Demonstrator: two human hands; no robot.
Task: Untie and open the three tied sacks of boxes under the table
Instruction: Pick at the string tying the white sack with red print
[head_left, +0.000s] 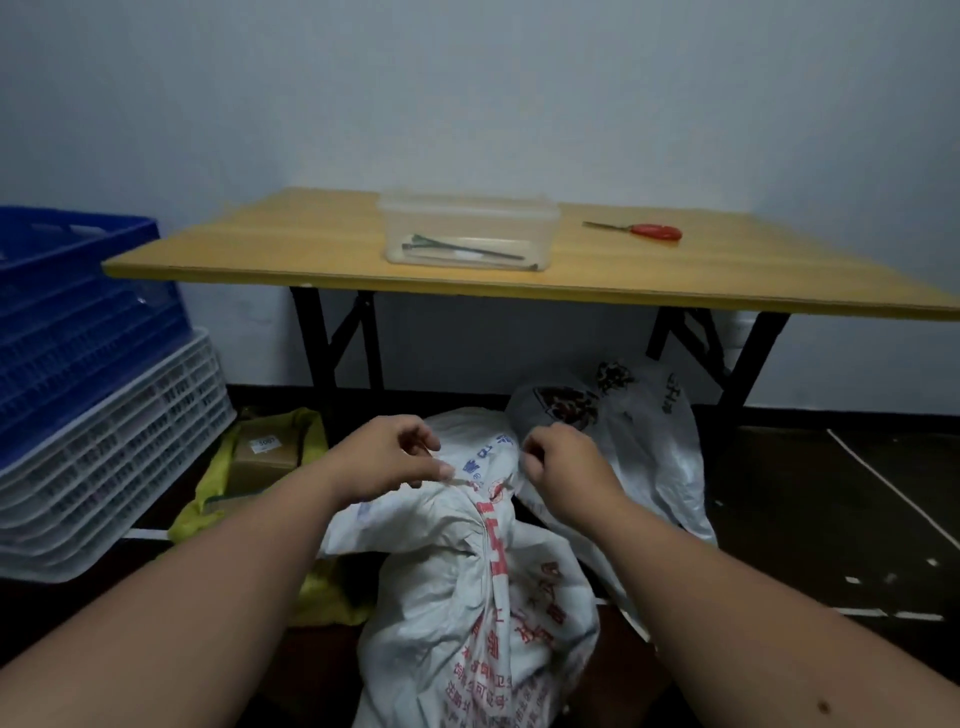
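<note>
In the head view, your left hand (395, 457) pinched the gathered neck of the white sack (467, 597) on the floor, thumb and fingers closed on the fabric. Your right hand (558, 457), fingers curled, gripped the same neck just beside it. A second sack (649, 431) lay beyond your right hand, under the counter (311, 244). An opened yellow sack (218, 478) lay left of your left hand.

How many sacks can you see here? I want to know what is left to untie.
3: a white printed sack in front between the hands, a white sack behind it on the right, a yellow sack on the left. Others may be hidden.
</note>
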